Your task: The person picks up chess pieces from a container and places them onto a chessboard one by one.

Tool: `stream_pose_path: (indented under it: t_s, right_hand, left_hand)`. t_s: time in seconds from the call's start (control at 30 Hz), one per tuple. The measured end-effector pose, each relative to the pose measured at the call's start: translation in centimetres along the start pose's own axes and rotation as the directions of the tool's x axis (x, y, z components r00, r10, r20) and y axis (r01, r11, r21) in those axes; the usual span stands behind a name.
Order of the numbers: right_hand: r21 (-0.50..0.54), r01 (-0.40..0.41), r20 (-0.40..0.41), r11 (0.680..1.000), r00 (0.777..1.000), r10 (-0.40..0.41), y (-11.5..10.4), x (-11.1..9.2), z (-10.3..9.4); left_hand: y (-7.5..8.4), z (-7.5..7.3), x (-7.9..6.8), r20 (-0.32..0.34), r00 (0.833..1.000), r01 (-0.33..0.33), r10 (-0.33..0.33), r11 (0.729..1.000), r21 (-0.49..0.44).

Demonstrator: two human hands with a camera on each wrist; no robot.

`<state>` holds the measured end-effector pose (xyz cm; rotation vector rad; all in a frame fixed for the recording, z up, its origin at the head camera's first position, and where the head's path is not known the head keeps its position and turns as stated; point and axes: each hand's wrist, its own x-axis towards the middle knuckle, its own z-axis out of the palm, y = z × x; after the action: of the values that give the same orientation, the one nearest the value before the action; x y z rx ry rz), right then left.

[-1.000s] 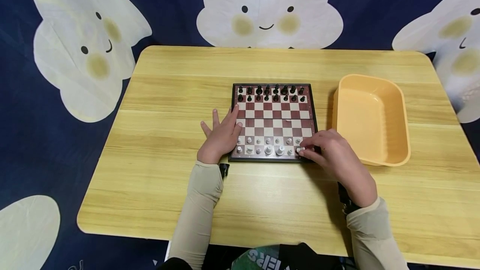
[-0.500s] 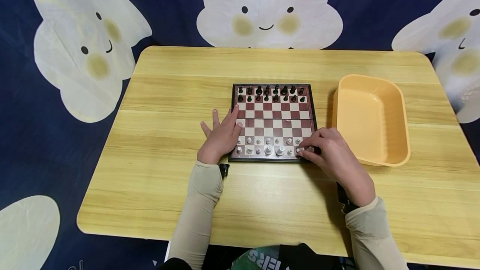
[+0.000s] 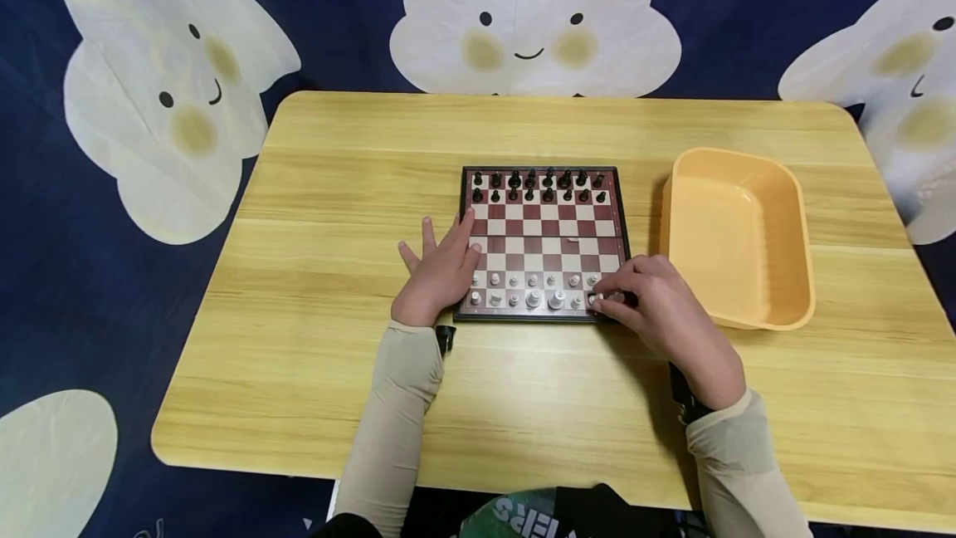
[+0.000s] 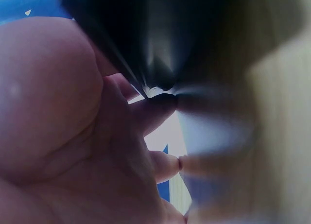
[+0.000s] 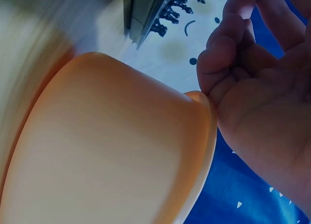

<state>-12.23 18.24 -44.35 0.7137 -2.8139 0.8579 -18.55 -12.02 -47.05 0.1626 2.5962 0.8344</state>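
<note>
A chessboard (image 3: 543, 253) lies on the table, two rows of black chess pieces (image 3: 514, 181) at its far side and two rows of white ones (image 3: 534, 299) along its near side. My left hand (image 3: 436, 276) rests against the board's left edge, fingers spread, with thumb and fingertips over the border squares. At the near right corner, thumb and index finger of my right hand (image 3: 660, 305) pinch a small white chess piece (image 3: 595, 299); the hand hides the corner square. In the right wrist view the other fingers (image 5: 221, 59) are curled in.
A deep yellow plastic bin (image 3: 739, 247) stands just right of the board, its near left wall close to my right hand and wrist. The wooden table (image 3: 314, 272) reaches toward a dark blue cloth with cloud prints (image 3: 538, 23) behind.
Almost nothing moves. My right hand has shifted very slightly left, its fingertips staying at the white chess piece in the near right corner. The left hand keeps its place on the board.
</note>
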Motion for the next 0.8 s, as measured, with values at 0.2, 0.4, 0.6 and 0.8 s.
stream_pose_path:
  t_s: [0.2, 0.4, 0.6, 0.8]
  right_hand:
    - [0.012, 0.0, 0.012, 1.0, 1.0, 0.0, 0.0, -0.1, -0.1]
    - [0.04, -0.027, 0.03, 0.999, 0.999, 0.026, 0.0, -0.4, -0.7]
    - [0.092, -0.031, -0.011, 0.995, 0.999, 0.032, 0.2, -0.8, -1.4]
    - [0.08, -0.04, -0.002, 0.996, 0.999, 0.041, -0.5, -0.3, -2.5]
  left_hand:
    - [-0.1, 0.1, 0.0, 0.002, 1.0, -0.002, 0.002, 1.0, -0.002]
    - [-0.2, 0.2, 0.2, 0.003, 1.0, -0.006, 0.006, 1.0, -0.001]
    - [-0.5, 0.4, 0.2, -0.002, 1.0, 0.001, -0.001, 1.0, -0.009]
    - [-0.5, -0.2, -0.1, -0.034, 0.999, 0.014, -0.015, 1.0, -0.011]
